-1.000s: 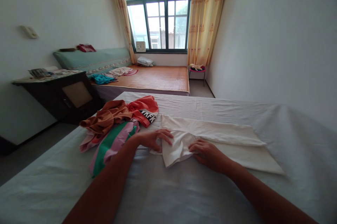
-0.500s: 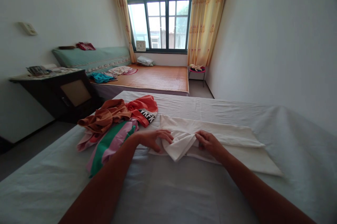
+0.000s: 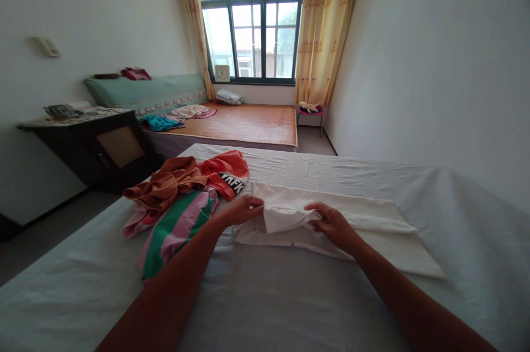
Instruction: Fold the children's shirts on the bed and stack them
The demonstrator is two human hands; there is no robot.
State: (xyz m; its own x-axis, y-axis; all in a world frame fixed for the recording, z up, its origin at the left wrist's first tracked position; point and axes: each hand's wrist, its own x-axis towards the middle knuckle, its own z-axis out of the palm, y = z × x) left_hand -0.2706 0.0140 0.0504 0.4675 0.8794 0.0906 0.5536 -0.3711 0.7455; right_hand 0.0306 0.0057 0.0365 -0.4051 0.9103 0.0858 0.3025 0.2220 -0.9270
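White trousers (image 3: pixel 368 209) lie lengthwise across the sheet, their two legs pointing right and one partly over the other. At the waist end, a flap of the white cloth is lifted between my hands. My left hand (image 3: pixel 245 211) pinches the flap's left corner. With thumb and fingers closed, my right hand (image 3: pixel 333 223) grips the flap's right edge. A small metal button (image 3: pixel 292 243) shows on the lower layer, just below the flap.
Left of the trousers lie a striped green and pink garment (image 3: pixel 178 225), a brown garment (image 3: pixel 174 178) and a red garment (image 3: pixel 226 167) with lettering. The white sheet (image 3: pixel 269 302) spreads beneath. Beyond are a mat-covered bed (image 3: pixel 256 120) and a dark cabinet (image 3: pixel 89 148).
My left hand has gone from loosely spread fingers to a pinch on the cloth's corner. The flap has been raised and straightened, and the button below it shows more clearly.
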